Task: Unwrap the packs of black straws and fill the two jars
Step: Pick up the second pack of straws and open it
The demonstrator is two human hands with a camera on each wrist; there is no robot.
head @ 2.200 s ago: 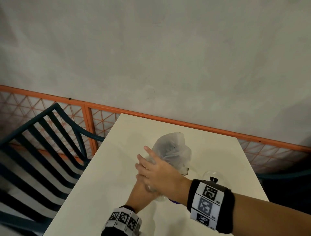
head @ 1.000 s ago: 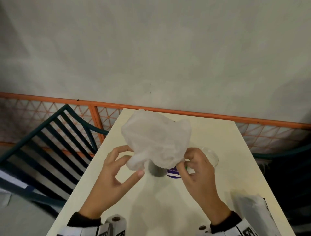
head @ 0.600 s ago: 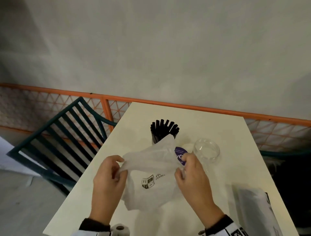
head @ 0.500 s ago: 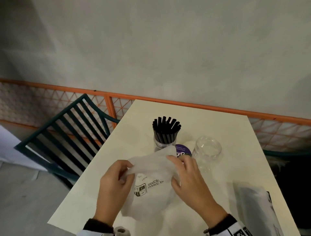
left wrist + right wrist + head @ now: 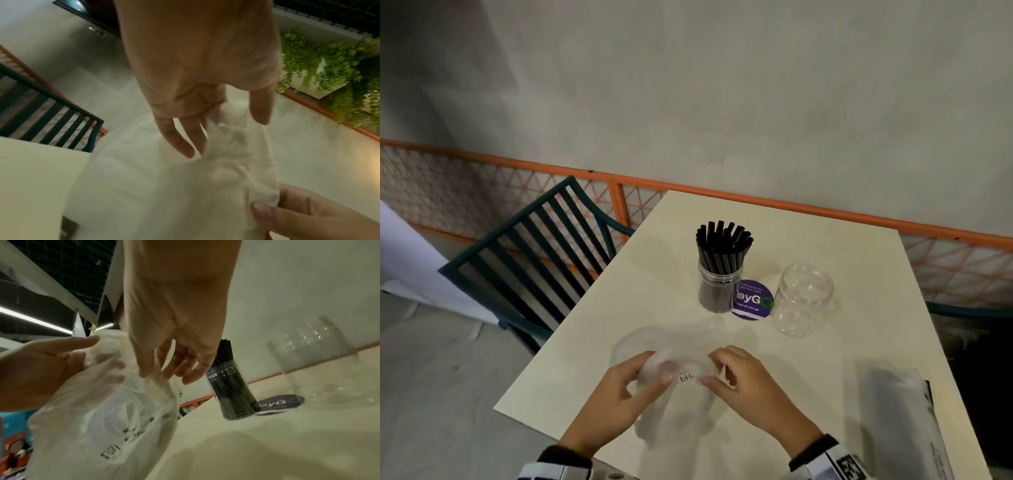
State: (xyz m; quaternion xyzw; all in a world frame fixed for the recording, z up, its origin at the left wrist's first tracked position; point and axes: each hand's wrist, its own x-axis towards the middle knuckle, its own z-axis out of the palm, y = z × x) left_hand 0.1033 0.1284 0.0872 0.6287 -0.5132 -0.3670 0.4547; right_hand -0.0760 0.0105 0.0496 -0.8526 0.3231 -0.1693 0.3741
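A clear jar [image 5: 719, 287] packed with upright black straws [image 5: 723, 243] stands mid-table, and an empty clear jar [image 5: 803, 300] stands to its right. Both show in the right wrist view too: the straw jar [image 5: 232, 391] and the empty jar [image 5: 316, 366]. Near the table's front edge both hands hold an empty translucent wrapper [image 5: 674, 407] with black print. My left hand [image 5: 657, 366] pinches its left side and my right hand [image 5: 710, 368] pinches its right side. A wrapped pack of black straws [image 5: 900, 421] lies at the front right.
A round purple sticker [image 5: 754, 299] lies between the two jars on the cream table [image 5: 808, 240]. A dark green slatted chair [image 5: 527, 260] stands to the left and an orange rail [image 5: 774, 202] runs behind. Another chair's edge shows at the right.
The wrapper came up off the straws, leaving them standing in the jar. Both hands then drew it down to the table's front edge, where it is now bunched smaller between them.
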